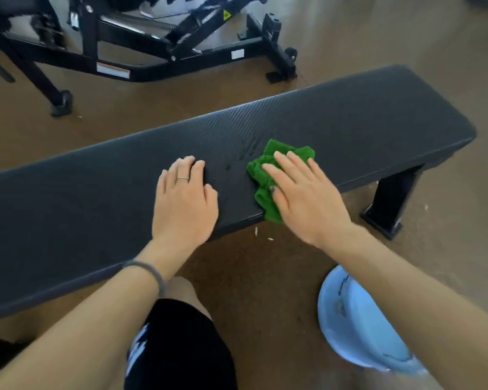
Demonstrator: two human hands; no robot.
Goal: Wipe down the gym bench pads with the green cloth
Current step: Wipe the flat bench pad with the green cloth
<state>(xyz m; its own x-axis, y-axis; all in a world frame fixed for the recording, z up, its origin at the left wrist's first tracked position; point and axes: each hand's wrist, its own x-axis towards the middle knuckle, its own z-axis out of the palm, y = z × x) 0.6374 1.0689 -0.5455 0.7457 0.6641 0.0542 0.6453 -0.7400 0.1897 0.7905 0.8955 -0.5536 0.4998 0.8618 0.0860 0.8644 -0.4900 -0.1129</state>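
A long black flat bench pad (350,122) runs across the view from lower left to upper right. A crumpled green cloth (268,164) lies on the pad near its front edge, right of centre. My right hand (304,198) presses flat on the cloth with straight fingers, covering its right half. My left hand (185,201) rests palm down on the bare pad just left of the cloth, fingers slightly bent at the tips. Faint wet streaks show on the pad just above and left of the cloth.
A black metal frame of another gym machine (141,52) stands on the brown floor behind the bench. The bench's black leg (389,204) stands at the right. A light blue basin (355,325) sits on the floor under my right forearm. My knee is below the bench.
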